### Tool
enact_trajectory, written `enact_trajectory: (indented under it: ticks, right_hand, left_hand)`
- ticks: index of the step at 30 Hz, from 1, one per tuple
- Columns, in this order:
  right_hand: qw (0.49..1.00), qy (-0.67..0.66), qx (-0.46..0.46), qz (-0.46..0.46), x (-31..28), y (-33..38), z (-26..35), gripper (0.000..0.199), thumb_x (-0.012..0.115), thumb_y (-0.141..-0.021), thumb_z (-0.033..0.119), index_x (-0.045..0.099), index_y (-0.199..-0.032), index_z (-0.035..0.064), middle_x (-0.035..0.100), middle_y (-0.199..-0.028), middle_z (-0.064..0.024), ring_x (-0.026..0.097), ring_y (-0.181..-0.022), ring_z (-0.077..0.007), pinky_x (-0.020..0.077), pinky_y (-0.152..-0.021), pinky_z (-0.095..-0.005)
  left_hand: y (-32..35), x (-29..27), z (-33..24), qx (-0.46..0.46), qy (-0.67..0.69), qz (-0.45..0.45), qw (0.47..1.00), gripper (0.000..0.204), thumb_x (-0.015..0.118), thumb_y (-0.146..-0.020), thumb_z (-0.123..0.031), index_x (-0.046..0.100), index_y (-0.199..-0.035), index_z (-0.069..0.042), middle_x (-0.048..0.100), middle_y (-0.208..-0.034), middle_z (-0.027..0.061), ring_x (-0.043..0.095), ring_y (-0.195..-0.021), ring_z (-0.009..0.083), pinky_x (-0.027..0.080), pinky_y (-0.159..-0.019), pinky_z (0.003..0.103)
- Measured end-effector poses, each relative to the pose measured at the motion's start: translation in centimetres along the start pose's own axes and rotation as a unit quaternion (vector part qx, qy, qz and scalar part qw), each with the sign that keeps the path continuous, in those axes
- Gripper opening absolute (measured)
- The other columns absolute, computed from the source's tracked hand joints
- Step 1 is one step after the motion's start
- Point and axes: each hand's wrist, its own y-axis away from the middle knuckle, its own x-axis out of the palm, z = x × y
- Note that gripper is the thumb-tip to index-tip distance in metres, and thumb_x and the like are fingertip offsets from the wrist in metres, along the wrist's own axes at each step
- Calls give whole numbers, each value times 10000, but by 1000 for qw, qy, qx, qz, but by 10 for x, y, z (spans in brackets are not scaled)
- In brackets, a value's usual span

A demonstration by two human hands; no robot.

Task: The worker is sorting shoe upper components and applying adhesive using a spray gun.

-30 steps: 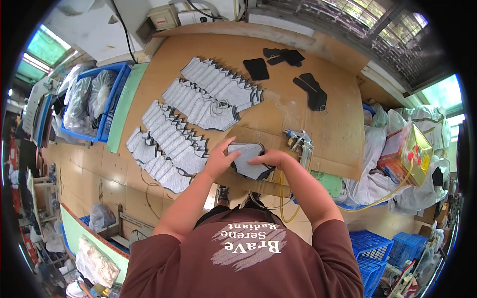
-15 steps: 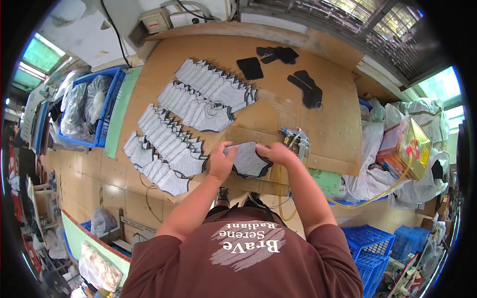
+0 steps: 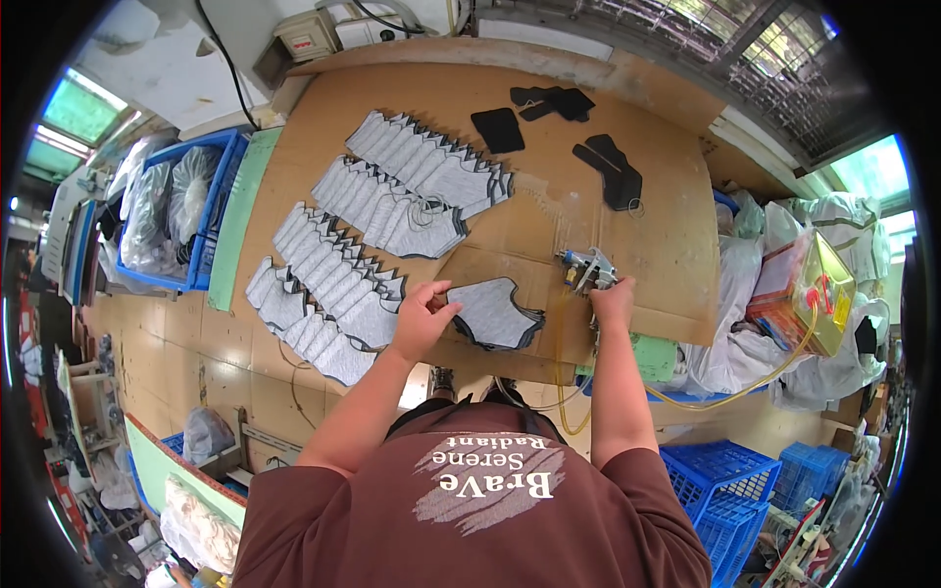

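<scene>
A small stack of grey fabric pieces with dark edges (image 3: pixel 495 312) lies on the cardboard in front of me. Just left of it is my left hand (image 3: pixel 421 318), thumb and fingers apart, with nothing in its grasp. My right hand (image 3: pixel 614 302) is closed round the handle of a metal spray gun (image 3: pixel 586 265), right of the stack. From the gun a yellow hose (image 3: pixel 560 377) hangs over the table's near edge. Overlapping rows of similar grey pieces (image 3: pixel 338 269) spread across the left of the cardboard, beside my left hand.
Black cut pieces (image 3: pixel 613 171) lie at the far right of the cardboard tabletop (image 3: pixel 667 265). At the right stands a yellow-and-red container (image 3: pixel 799 294) among plastic bags. A blue crate of bags (image 3: pixel 181 211) is at the left; more blue crates (image 3: pixel 720 480) stand lower right.
My right hand has left the grey stack and moved right onto the spray gun. My left hand has let go of the stack and drawn slightly left. The stack now lies flat.
</scene>
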Motion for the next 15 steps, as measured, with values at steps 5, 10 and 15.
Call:
enact_trajectory:
  ticks: [5,10,15]
  right_hand:
    - [940,-339,-31,-8,2,-3,-27,484,661,-615,80,446,-1044,18,590,-825,-113,591,-732,-260,482,-649,-337]
    - [742,-588,85,311,-45,14,-47,321,522,-682,13,491,-992,91,562,-879,-90,551,-708,-199,451,-557,-292]
    - [655,-655,66,371,-83,45,-40,306,497,-693,74,515,-998,85,536,-992,-109,508,-835,-190,445,-542,-272]
  left_hand:
    - [-6,-2,1,9,-11,28,1000,271,688,-720,-99,616,-959,8,576,-824,54,521,-668,111,440,-622,238]
    - [-4,2,3,-12,35,-12,999,209,679,-727,-100,628,-894,15,601,-747,63,536,-642,103,441,-593,242]
    - [-3,-3,-7,-72,53,-7,996,132,659,-737,-90,617,-807,13,603,-658,59,534,-592,100,436,-557,240]
